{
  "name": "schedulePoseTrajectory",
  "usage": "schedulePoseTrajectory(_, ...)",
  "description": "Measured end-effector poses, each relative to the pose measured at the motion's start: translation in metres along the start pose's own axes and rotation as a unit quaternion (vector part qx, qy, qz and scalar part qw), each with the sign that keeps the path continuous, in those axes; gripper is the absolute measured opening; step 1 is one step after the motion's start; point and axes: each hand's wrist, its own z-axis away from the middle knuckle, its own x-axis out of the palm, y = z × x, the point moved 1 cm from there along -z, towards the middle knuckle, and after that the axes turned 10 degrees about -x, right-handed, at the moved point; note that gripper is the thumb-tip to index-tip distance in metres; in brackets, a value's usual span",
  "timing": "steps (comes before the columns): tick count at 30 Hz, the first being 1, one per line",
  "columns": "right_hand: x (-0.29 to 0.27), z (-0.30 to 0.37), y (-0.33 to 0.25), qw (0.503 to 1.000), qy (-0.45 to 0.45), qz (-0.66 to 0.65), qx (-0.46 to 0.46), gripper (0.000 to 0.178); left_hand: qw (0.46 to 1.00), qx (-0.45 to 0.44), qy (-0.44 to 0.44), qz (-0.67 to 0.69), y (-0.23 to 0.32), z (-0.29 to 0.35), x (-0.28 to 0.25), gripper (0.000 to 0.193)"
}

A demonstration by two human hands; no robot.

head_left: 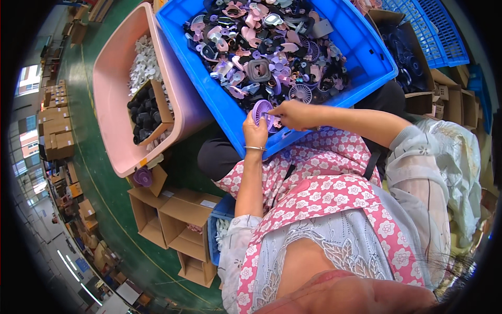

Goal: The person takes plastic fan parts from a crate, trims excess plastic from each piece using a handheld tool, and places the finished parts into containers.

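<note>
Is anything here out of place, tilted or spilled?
Nothing looks spilled or damaged. The blue crate of mixed plastic parts rests tilted on the person's lap, and a small cardboard box of black parts sits askew inside the pink tub on white parts.

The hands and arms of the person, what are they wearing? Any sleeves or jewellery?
The left hand has a thin silvery bangle around its wrist. The right hand shows no ring, watch or glove. Both forearms are bare. Higher up, each arm goes into a loose, thin, see-through pale sleeve with a faint flower pattern, worn over a pink apron printed with white flowers.
</note>
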Motion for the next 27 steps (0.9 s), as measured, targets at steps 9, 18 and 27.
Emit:
schedulePoseTrajectory(9, 0.012, -0.008, 0.021, 0.985, 0.041, -0.148, -0.084, 0.054, 0.998, -0.013, 0.028, -0.048, 0.011, -0.003, -0.006, 0.023)
schedulePoseTrajectory(18, 0.009, 0.016, 0.023, 0.955, 0.113, -0.232, -0.148, 0.045, 0.893, -0.16, -0.06, 0.415, 0.03, 0.001, 0.003, 0.028)
schedulePoseTrajectory(27, 0.008, -0.001, 0.029, 0.932, 0.236, -0.226, -0.159, 0.02, 0.91, -0.135, -0.094, 0.381, 0.048, 0.027, -0.007, 0.028)
